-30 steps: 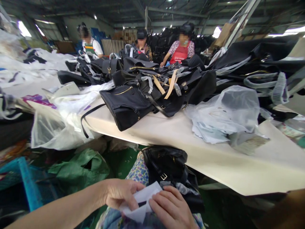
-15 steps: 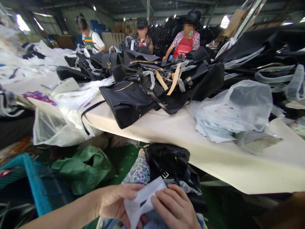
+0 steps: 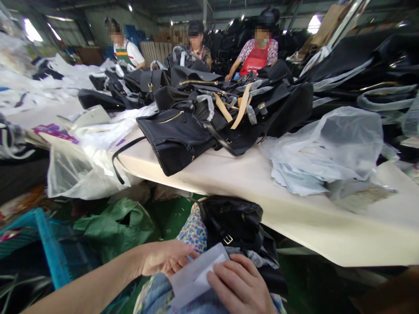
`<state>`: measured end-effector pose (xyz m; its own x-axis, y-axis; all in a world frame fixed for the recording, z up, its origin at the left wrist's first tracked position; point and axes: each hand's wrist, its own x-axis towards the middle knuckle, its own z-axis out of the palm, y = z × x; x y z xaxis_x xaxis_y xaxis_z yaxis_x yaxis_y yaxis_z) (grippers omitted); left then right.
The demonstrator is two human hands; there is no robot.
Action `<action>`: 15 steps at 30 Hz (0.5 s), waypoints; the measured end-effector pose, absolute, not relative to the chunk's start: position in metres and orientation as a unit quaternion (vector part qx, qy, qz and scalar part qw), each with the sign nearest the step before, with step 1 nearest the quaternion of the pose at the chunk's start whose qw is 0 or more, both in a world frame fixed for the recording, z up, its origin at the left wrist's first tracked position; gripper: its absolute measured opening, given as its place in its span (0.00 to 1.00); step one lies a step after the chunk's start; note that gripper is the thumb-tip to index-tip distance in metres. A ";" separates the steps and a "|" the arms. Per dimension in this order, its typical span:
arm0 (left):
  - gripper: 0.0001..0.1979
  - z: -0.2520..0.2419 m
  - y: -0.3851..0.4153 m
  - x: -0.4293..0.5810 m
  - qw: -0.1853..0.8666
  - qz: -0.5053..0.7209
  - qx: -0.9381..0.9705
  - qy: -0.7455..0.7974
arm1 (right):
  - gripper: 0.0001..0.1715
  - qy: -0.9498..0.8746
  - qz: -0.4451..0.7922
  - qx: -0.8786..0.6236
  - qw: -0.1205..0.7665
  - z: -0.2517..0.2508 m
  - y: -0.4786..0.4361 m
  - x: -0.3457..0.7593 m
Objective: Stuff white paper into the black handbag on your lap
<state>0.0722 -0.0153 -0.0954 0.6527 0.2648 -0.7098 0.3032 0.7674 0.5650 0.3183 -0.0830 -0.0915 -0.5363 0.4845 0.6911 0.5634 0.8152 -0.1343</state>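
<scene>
Over the lap [image 3: 153,290], the curled right hand [image 3: 240,281] clasps white paper [image 3: 190,283]; the left hand [image 3: 165,257], half-curled, perhaps holds its edge.

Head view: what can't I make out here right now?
All in the head view:
White translucent sheet: partly covered by the right hand.
Glossy black gold-buckled bag: partly behind that hand.
Blue plastic crate: cut off by the left edge.
Red bib apron: lettering too small to read.
</scene>
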 end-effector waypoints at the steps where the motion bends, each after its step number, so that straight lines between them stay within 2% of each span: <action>1: 0.28 -0.093 -0.014 0.078 0.833 -0.003 0.355 0.424 | 0.19 -0.873 -0.054 -0.300 0.379 -0.091 -0.083 0.318; 6: 0.25 -0.089 -0.021 0.101 0.857 -0.010 0.315 0.407 | 0.17 -0.871 -0.053 -0.298 0.388 -0.088 -0.083 0.316; 12: 0.15 -0.090 -0.030 0.111 0.854 -0.003 0.306 0.421 | 0.19 -0.873 -0.040 -0.305 0.380 -0.086 -0.082 0.314; 15: 0.14 -0.085 -0.032 0.114 0.856 0.007 0.326 0.402 | 0.19 -0.869 -0.032 -0.325 0.372 -0.091 -0.082 0.312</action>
<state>0.1139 -0.0322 -0.0853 0.6761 0.2747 -0.6836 0.2493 0.7879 0.5631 0.3121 -0.0822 -0.0908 -0.5122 0.5412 0.6669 0.5890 0.7865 -0.1858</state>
